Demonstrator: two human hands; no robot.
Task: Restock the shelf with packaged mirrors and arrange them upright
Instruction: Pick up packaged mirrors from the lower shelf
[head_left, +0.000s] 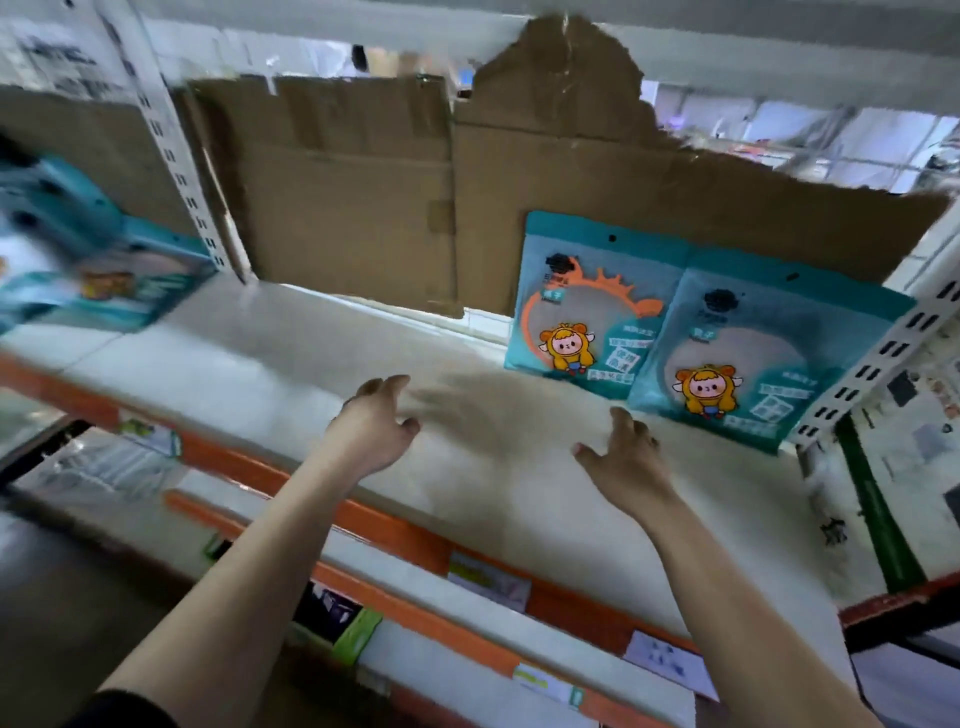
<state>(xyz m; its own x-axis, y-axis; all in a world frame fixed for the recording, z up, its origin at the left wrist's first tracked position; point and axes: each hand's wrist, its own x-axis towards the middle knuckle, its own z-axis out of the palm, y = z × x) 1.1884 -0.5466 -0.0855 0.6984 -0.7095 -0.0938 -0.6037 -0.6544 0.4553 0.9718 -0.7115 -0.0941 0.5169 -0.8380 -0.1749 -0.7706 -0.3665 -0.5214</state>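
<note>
Both hands, the left hand (374, 423) and right hand (626, 452), hover spread and empty over the shelf (270, 364), while two packaged mirrors (587, 306) lean upright against the cardboard backing (353, 208) for support at the right.

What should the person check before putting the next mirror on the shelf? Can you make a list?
1. Both hands free: left hand and right hand hold nothing. Ok.
2. Room on the shelf: bare stretch left of the packs. Ok.
3. Orange mirror pack upright: leans on the cardboard. Ok.
4. Second pack upright: stands in front, overlapping the first. Ok.
5. Blurred packs at far left upright: cannot tell.
6. Next mirror within reach: none seen, not ok.
</note>
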